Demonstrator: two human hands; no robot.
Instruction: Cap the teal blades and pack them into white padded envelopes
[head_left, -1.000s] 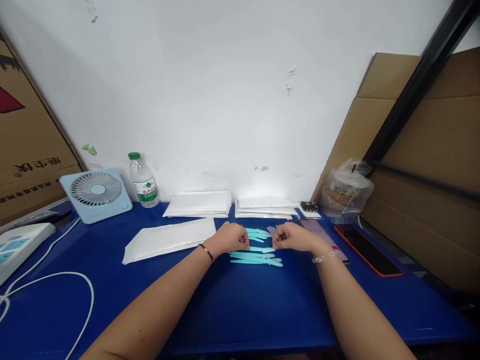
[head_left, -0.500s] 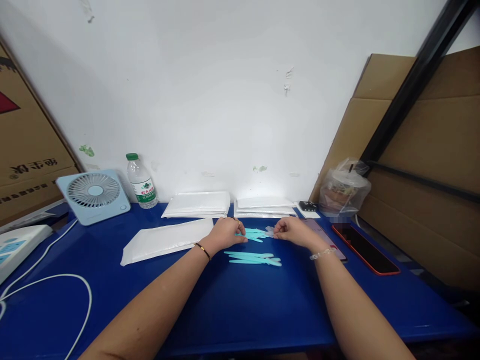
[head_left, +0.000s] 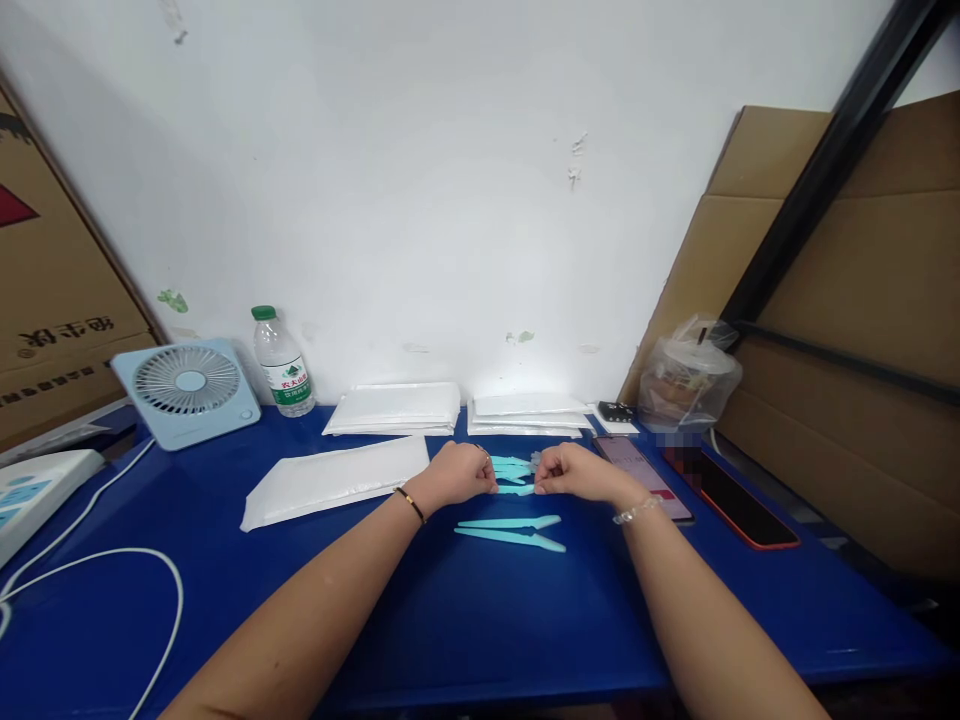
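Observation:
Between both hands is a slim teal eyebrow razor, held level just over the table. My left hand pinches its left end, and the fingers of my right hand are closed on the right end. Behind it lie several more teal razors, partly covered by my fingers, with pale translucent tips by the right hand. Nearer to me, two teal razors rest on the blue table, spread apart at their right ends.
White padded mailers are stacked along the wall beside a second stack; a single mailer lies left. A fan, water bottle and white cable are leftward. Two phones and a bagged drink cup are rightward.
Both hands have come slightly nearer, now holding one razor between them. The front razors, formerly bunched together, now lie as two spread apart and a little closer to me.

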